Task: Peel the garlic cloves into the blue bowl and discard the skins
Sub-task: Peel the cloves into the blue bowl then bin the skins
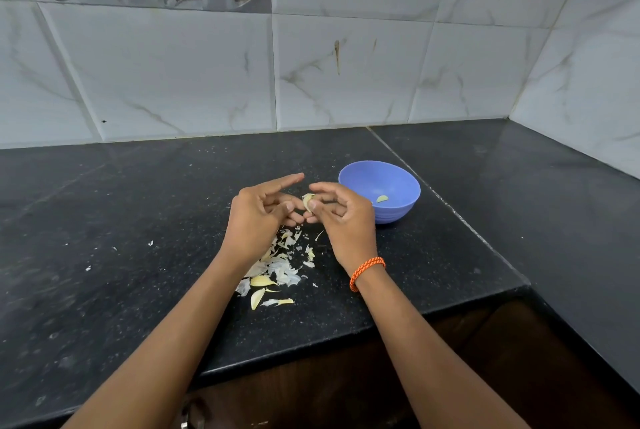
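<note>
We see open counter (104, 221) at frame left and far right. The bowl (381, 186) stands right of centre, and skins (277, 269) litter the lower middle.

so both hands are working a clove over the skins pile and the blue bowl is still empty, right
Not quite: the blue bowl already holds a peeled clove, as the head view shows. Both hands, left and right, do work a garlic clove above the skins.

Black speckled stone counter (138, 255), blue bowl (398, 210) on it, garlic skins (280, 269) heaped nearby
</note>
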Tool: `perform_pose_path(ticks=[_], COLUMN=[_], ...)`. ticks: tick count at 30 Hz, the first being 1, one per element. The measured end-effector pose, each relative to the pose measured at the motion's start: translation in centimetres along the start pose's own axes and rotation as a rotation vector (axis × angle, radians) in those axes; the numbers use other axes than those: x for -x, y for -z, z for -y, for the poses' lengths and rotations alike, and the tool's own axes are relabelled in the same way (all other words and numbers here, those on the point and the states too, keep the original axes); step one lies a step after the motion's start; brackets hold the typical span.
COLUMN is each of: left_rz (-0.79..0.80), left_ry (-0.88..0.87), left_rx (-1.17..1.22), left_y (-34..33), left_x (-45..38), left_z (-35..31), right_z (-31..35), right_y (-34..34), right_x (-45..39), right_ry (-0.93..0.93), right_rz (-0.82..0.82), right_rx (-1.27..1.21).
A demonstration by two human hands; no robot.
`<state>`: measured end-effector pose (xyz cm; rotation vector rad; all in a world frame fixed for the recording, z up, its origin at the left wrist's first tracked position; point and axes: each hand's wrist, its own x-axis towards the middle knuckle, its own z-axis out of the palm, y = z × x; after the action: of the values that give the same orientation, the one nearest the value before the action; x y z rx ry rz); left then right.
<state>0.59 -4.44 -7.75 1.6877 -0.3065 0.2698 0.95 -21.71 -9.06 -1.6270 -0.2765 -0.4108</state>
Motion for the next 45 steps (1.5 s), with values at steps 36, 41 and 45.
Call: perform_pose_path(ticks=[36, 41, 45], left_rz=[-0.059, 0.035, 0.011], left_ry=[-0.055, -0.003, 0.007], left_rx=[-0.093, -0.047, -0.011], left_y=[0.14, 0.10, 0.19], left_x=[-0.01, -0.10, -0.04], left_z=[-0.15, 0.01, -0.28], right_z=[0.38, 0.35, -0.09], right_y=[-0.29, -0.03, -0.05], right_x=[0.45, 0.40, 0.26], right_ry=[0.017, 0.029, 0.051], right_rz=[0.080, 0.043, 0.012], right_rx=[0.096, 0.147, 0.211])
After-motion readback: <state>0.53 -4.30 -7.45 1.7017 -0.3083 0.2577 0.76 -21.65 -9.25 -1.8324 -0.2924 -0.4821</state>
